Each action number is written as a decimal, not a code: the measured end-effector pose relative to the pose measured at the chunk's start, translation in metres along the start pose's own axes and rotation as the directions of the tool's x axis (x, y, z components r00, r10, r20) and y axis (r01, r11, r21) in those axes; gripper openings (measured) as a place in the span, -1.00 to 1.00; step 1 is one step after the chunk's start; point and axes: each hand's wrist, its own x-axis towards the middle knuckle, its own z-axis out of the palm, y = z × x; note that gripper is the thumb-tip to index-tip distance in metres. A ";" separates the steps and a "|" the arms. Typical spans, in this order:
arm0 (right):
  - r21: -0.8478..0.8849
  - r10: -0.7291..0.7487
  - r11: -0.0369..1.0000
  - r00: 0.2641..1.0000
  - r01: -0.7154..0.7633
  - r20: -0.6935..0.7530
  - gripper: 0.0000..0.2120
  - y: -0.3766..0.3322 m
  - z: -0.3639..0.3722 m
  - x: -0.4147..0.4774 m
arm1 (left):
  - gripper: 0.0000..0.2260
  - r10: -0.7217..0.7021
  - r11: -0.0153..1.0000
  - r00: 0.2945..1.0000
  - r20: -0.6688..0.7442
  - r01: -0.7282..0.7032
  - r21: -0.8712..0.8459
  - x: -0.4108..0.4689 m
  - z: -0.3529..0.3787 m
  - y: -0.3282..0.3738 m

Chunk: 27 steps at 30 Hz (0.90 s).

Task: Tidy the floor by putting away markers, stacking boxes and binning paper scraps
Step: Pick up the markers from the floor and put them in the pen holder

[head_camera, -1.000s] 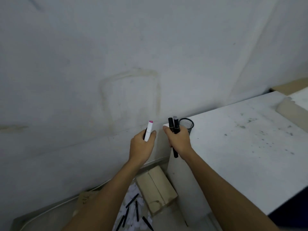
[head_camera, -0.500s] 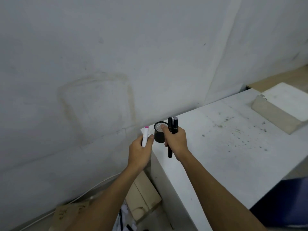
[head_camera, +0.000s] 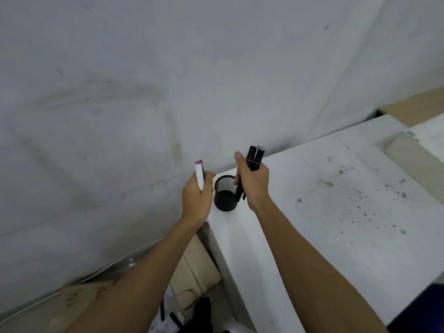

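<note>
Two grips flanked the black mesh pen cup [head_camera: 224,197] at the tabletop [head_camera: 336,212] corner: left grip [head_camera: 197,198] clasped a pink-tipped white marker [head_camera: 199,175] upright beside it; right grip [head_camera: 254,186] clutched a bundle of black markers [head_camera: 255,156], lower ends by its right side.

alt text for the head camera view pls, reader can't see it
A person's right hand holds a few black markers by a black mesh pen cup at the corner of a white table, while the left hand grips a pink-capped white marker beside it. A cardboard box lies on the floor below.
</note>
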 end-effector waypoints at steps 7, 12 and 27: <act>-0.006 0.066 0.998 0.997 -0.067 -0.036 -0.64 0.026 0.020 0.043 | -0.85 0.017 1.000 0.999 -0.034 -0.017 0.007 0.040 0.018 -0.008; 0.002 0.099 0.995 0.994 -0.099 -0.041 -0.70 0.042 0.031 0.065 | -0.86 -0.002 0.999 0.998 -0.067 -0.001 -0.036 0.058 0.031 -0.012; 0.098 -0.056 0.994 0.998 0.057 -0.016 -0.85 0.048 0.011 0.088 | -0.89 0.009 0.995 0.987 -0.161 -0.025 -0.101 0.071 0.089 -0.025</act>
